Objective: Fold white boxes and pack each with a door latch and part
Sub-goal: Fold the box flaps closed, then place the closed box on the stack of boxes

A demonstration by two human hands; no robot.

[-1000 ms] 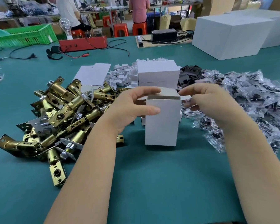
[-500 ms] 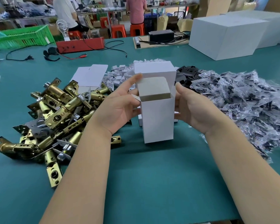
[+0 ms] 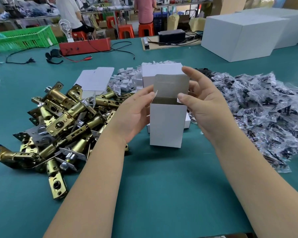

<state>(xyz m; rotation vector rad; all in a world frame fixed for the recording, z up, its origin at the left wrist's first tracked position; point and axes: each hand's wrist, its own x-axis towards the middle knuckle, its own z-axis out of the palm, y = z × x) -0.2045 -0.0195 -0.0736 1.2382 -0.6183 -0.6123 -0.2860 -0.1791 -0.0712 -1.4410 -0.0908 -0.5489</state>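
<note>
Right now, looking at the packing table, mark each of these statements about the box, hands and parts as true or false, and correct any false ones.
1. The small white box stands upright with its top flap raised. True.
2. The brass door latches are piled to the person's right. False: they lie on the left; the bagged parts are on the right.
3. Both hands touch the box. True: the left hand and the right hand hold its upper sides.
4. A latch sticks out of the box. False: none shows at the open top.
5. The table surface is red. False: it is teal.
</note>
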